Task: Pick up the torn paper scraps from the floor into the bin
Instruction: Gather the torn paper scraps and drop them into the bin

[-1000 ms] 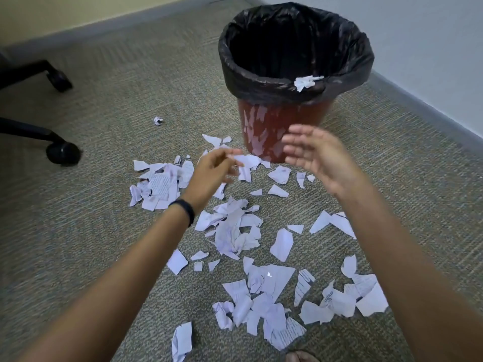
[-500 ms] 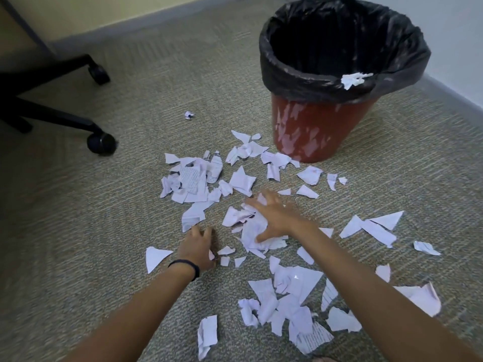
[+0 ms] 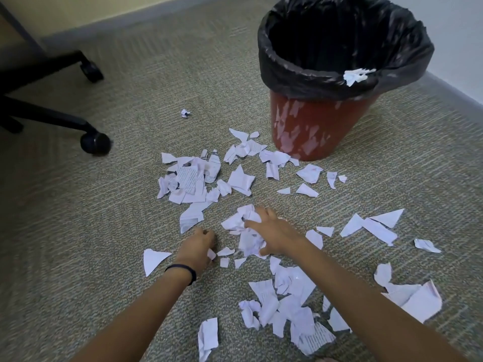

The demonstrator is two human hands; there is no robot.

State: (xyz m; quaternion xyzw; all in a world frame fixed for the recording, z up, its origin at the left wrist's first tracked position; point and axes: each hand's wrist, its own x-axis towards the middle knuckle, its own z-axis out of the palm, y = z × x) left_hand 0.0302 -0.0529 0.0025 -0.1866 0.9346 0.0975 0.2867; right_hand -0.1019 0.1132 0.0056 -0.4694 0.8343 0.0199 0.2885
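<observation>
Gathering: torn paper scraps [image 3: 243, 226], white, lying flat or crumpled on the carpeted floor [image 3: 78, 231] in a loose scatter; we read its long axis as running from our knees toward the bin [image 3: 321, 126]. Our right hand [image 3: 274, 231] curls its fingers [image 3: 257, 214] over a bunched clump, raking it together. Our left hand [image 3: 197, 246] rests knuckles-up beside small bits; we cannot tell whether it holds any. One scrap [image 3: 355, 75] sits on the bin's liner rim. Chair base [image 3: 52, 118] stands well apart, left.
</observation>
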